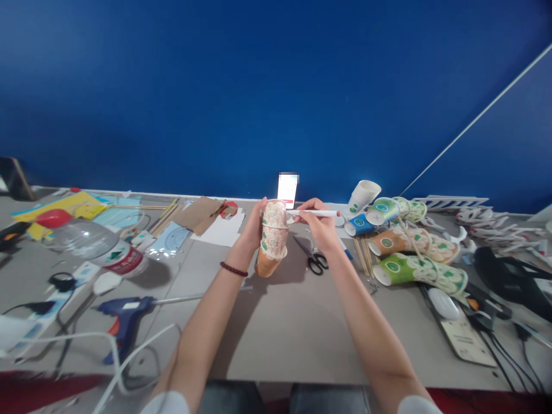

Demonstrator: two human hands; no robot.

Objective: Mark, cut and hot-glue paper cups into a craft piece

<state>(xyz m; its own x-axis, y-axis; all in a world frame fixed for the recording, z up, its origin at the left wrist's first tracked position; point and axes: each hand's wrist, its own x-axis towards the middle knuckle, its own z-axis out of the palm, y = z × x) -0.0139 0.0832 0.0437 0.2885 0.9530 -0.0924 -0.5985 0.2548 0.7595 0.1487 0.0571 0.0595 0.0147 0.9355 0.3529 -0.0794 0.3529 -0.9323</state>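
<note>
My left hand point(253, 227) is closed around the side of a stack of paper cups point(275, 236), patterned in white with green and orange, the lowest one orange. Its fingers are partly hidden behind the stack. My right hand point(318, 223) grips a white marker pen point(321, 213) with a red end, its tip pointing left at the upper cup; whether it touches the cup I cannot tell. Black-handled scissors point(317, 263) lie just below my right hand. Behind the cups a lit phone point(287, 188) leans against the blue wall.
To the left are a plastic bottle point(101, 247), a blue glue gun point(129, 319), a power strip point(64, 305) and cardboard point(200, 214). Several joined paper cups point(420, 270), wooden sticks point(362, 256) and a white mouse point(443, 303) lie right. A white cable point(114, 356) loops at front left.
</note>
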